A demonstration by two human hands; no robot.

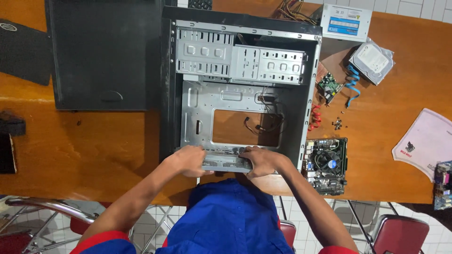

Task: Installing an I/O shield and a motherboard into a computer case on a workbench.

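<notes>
An open computer case (245, 89) is laid flat on the wooden table (94, 150), and a thin metal I/O plate (226, 163) is held against the inside of its near edge. The plate is gripped at its left end by the left hand (188, 160) and at its right end by the right hand (261, 160), with the fingers of both curled and pressed together on it. A motherboard (327, 164) is placed just right of the case, and a black side panel (103, 51) is laid to its left.

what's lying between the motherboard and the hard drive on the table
In the head view, between the motherboard and hard drive: a small expansion card, blue cable, red cables, loose screws.
</notes>
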